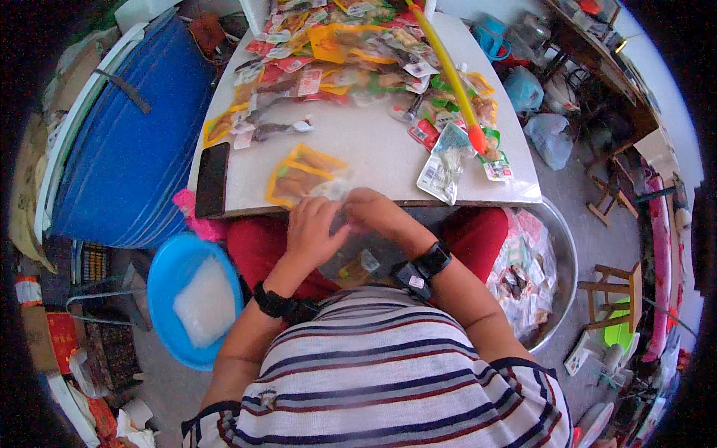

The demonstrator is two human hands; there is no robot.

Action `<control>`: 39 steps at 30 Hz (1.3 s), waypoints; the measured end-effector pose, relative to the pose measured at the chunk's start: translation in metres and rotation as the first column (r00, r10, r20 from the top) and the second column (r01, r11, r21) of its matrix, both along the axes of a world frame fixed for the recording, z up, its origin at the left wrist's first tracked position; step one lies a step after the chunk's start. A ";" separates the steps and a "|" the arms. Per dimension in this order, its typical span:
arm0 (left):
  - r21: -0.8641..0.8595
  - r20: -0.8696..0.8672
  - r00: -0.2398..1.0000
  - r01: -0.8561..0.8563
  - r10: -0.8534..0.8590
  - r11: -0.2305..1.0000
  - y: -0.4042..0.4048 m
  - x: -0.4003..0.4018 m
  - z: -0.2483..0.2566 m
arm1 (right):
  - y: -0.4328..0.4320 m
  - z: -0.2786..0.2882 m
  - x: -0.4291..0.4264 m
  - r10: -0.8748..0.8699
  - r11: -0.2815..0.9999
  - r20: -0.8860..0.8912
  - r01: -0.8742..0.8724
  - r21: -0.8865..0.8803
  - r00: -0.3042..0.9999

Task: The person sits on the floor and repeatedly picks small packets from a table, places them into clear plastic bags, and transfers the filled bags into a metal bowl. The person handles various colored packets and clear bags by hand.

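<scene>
My left hand (315, 231) and my right hand (376, 214) meet at the near edge of a white table (358, 187). Thin clear plastic (337, 189) is pinched between their fingers, blurred and partly covered by the hands. Just beyond my left fingertips lie yellow-edged food packets (302, 176) with brown contents, slightly blurred. To the right of my hands rests a clear and silver packet (443, 165) bearing print. A dark phone (212, 179) lies at the table's left front corner.
Many packets (347, 50) are heaped across the table's far side. A yellow stick with an orange tip (454, 84) reaches over them. At left stand a blue basin (154, 313) holding clear bags and a large blue tub (140, 140). A metal basin (568, 280) of packets sits at right.
</scene>
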State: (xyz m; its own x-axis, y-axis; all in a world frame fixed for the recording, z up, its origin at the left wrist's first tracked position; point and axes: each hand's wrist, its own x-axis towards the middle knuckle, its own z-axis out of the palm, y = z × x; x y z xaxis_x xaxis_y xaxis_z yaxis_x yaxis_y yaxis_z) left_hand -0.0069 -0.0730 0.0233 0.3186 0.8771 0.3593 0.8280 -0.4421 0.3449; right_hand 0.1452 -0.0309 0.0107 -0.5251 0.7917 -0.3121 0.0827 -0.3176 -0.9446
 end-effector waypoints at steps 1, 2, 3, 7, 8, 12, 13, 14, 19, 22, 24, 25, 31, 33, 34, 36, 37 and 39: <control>0.096 -0.058 0.998 0.010 -0.004 0.995 -0.002 -0.001 0.000 | -0.001 -0.001 0.004 -0.023 1.000 -0.011 0.023 -0.010 1.000; 0.109 -0.085 0.996 0.032 -0.023 0.994 -0.002 -0.002 -0.001 | -0.002 -0.004 0.007 -0.047 0.999 -0.022 0.047 -0.019 0.999; 0.123 -0.111 0.993 0.052 -0.038 0.991 -0.001 -0.004 -0.004 | -0.002 -0.007 0.009 -0.069 0.997 -0.032 0.068 -0.028 0.997; 0.231 -0.182 0.981 0.115 -0.073 0.966 0.008 -0.006 -0.014 | 0.001 -0.014 0.018 -0.031 0.999 -0.068 0.029 -0.030 0.997; 0.235 -0.166 0.982 0.133 -0.095 0.963 0.011 -0.006 -0.015 | 0.000 -0.014 0.018 -0.056 0.998 -0.086 0.053 -0.034 0.995; 0.193 -0.097 0.993 0.084 -0.066 0.978 0.019 -0.007 -0.011 | -0.004 -0.006 0.022 -0.111 0.993 -0.095 0.107 -0.048 0.989; 0.164 -0.081 0.996 0.043 -0.030 0.985 0.021 -0.008 -0.007 | -0.004 -0.002 0.024 -0.122 0.992 -0.099 0.118 -0.047 0.988; 0.201 -0.007 1.000 0.030 -0.030 0.979 0.023 -0.010 -0.002 | -0.005 0.001 0.026 -0.132 0.991 -0.102 0.128 -0.045 0.986; 0.076 0.344 0.939 -0.004 -0.022 0.997 0.037 -0.027 0.053 | -0.002 0.003 0.039 -0.191 0.982 -0.080 0.190 -0.018 0.978; -0.108 0.613 0.790 0.073 0.008 0.991 0.050 -0.038 0.089 | 0.000 0.012 0.047 -0.215 0.976 -0.038 0.216 0.008 0.976; -0.179 0.753 0.658 0.195 0.007 0.964 0.052 -0.041 0.110 | -0.001 0.023 0.054 -0.217 0.976 -0.053 0.218 0.011 0.975; -0.212 0.801 0.598 0.249 0.022 0.945 0.052 -0.042 0.120 | -0.001 0.029 0.055 -0.242 0.968 -0.061 0.246 0.056 0.968; -0.299 0.874 0.483 0.448 0.053 0.843 0.040 -0.029 0.137 | -0.004 0.051 0.056 -0.213 0.850 -0.216 0.289 0.440 0.953; -0.303 0.865 0.500 0.473 0.031 0.827 0.035 -0.020 0.136 | -0.005 0.058 0.051 -0.181 0.815 -0.228 0.276 0.510 0.957; -0.302 0.862 0.506 0.492 0.014 0.817 0.033 -0.018 0.135 | -0.008 0.065 0.050 -0.159 0.855 -0.225 0.248 0.456 0.961; -0.287 0.872 0.490 0.511 0.000 0.810 0.028 -0.010 0.134 | -0.014 0.076 0.046 -0.113 0.920 -0.224 0.187 0.344 0.968; -0.274 0.884 0.468 0.510 0.004 0.815 0.026 -0.006 0.135 | -0.012 0.071 0.045 -0.119 0.909 -0.202 0.189 0.373 0.972; -0.243 0.907 0.421 0.521 0.001 0.818 0.025 -0.004 0.134 | -0.007 0.061 0.043 -0.135 0.884 -0.158 0.191 0.428 0.978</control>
